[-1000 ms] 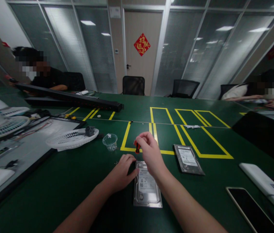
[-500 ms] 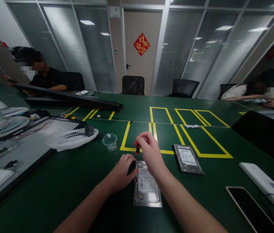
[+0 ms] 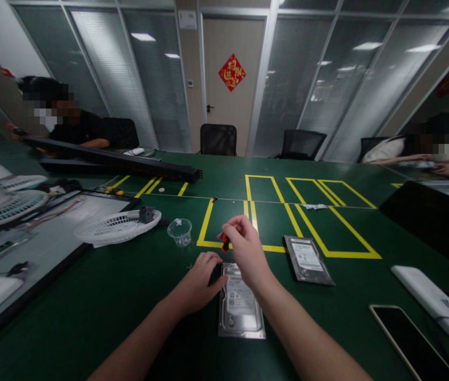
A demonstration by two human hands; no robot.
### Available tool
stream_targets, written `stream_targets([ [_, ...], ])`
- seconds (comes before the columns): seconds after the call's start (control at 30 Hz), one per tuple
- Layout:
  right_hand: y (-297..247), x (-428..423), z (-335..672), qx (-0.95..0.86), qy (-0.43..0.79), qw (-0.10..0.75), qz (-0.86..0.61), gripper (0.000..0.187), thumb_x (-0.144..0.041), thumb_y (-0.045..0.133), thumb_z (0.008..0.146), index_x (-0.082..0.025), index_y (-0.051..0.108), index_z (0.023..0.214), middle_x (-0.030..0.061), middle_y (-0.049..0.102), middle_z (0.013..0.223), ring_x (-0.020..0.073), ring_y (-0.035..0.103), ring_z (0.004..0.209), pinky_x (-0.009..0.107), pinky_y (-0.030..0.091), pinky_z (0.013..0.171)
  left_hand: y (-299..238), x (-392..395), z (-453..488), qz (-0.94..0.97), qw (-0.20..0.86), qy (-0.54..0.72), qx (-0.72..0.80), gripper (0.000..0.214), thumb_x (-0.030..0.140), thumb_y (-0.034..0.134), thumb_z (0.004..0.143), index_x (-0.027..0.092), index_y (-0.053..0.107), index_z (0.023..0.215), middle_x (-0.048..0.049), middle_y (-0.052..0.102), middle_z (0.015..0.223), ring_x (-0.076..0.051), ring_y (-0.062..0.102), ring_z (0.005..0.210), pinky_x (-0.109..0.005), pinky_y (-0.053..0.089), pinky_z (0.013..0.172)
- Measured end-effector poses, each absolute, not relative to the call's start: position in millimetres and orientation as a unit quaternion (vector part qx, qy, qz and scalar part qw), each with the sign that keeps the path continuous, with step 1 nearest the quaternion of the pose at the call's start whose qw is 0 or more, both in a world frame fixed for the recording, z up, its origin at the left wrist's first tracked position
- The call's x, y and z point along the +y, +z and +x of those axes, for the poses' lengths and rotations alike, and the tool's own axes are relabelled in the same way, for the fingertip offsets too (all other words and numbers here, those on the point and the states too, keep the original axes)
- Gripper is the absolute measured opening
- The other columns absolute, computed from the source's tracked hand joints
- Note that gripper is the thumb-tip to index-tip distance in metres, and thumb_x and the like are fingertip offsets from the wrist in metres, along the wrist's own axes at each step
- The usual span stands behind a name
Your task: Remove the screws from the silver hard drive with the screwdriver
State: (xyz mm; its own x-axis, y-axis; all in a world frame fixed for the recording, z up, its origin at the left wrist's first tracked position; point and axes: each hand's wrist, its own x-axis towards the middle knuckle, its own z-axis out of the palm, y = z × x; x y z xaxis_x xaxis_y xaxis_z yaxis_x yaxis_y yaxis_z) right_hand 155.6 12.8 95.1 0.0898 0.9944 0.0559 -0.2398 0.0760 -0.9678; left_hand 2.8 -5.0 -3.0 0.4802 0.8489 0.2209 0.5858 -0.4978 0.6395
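Observation:
A silver hard drive (image 3: pixel 241 307) lies flat on the green table (image 3: pixel 129 296) right in front of me. My right hand (image 3: pixel 245 251) hovers over its far end, fingers pinched round the red and black handle of a small screwdriver (image 3: pixel 225 243) that points down at the drive's far left corner. My left hand (image 3: pixel 199 279) rests on the table with curled fingers against the drive's left edge, holding it steady.
A second hard drive (image 3: pixel 308 260) lies to the right beside yellow tape boxes (image 3: pixel 272 211). A clear plastic cup (image 3: pixel 180 232) and a white fan grille (image 3: pixel 118 227) sit to the left. A phone (image 3: pixel 409 338) and a white case (image 3: pixel 433 301) lie at right. Two people sit at the far sides.
My right hand has turned slightly on the screwdriver handle, the fingers shifting a little. My left hand and the drive have stayed in place.

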Motion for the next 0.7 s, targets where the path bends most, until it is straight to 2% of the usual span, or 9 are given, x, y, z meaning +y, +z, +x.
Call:
stream_targets([
  [0.13, 96.4, 11.7, 156.3, -0.448, 0.521, 0.587, -0.429, 0.017, -0.036, 0.068, 0.085, -0.024, 0.056, 0.088, -0.0033, 0.065, 0.072, 0.016, 0.057, 0.066, 0.029, 0.043, 0.059, -2.5, -5.2, 3.2, 0.827, 0.246, 0.265, 0.431, 0.025, 0.024, 0.067, 0.097, 0.022, 0.065, 0.123, -0.0102, 0.064, 0.126, -0.029, 0.058, 0.121, -0.048, 0.051, 0.109],
  [0.23, 98.4, 10.1, 156.1, -0.449, 0.525, 0.583, -0.428, 0.019, -0.038, 0.068, 0.086, -0.024, 0.055, 0.088, -0.002, 0.069, 0.075, 0.016, 0.055, 0.067, 0.029, 0.041, 0.059, -2.6, -5.3, 3.3, 0.826, 0.248, 0.266, 0.43, 0.026, 0.023, 0.067, 0.097, 0.022, 0.064, 0.123, -0.0105, 0.063, 0.127, -0.029, 0.057, 0.121, -0.049, 0.051, 0.109],
  [0.5, 99.9, 10.3, 157.5, -0.479, 0.495, 0.586, -0.425, 0.019, -0.039, 0.07, 0.085, -0.024, 0.063, 0.078, -0.004, 0.053, 0.07, 0.0153, 0.048, 0.066, 0.029, 0.038, 0.058, -1.6, -4.7, 3.4, 0.826, 0.25, 0.261, 0.432, 0.023, 0.026, 0.066, 0.099, 0.022, 0.064, 0.122, -0.0103, 0.064, 0.127, -0.029, 0.057, 0.121, -0.049, 0.051, 0.108],
  [0.7, 97.0, 12.3, 157.2, -0.47, 0.507, 0.577, -0.435, 0.016, -0.039, 0.065, 0.087, -0.024, 0.065, 0.084, -0.001, 0.065, 0.075, 0.0171, 0.053, 0.068, 0.029, 0.039, 0.059, -4.2, -4.7, 2.3, 0.825, 0.253, 0.267, 0.428, 0.027, 0.025, 0.066, 0.098, 0.023, 0.063, 0.125, -0.0104, 0.063, 0.128, -0.03, 0.057, 0.122, -0.05, 0.05, 0.109],
])
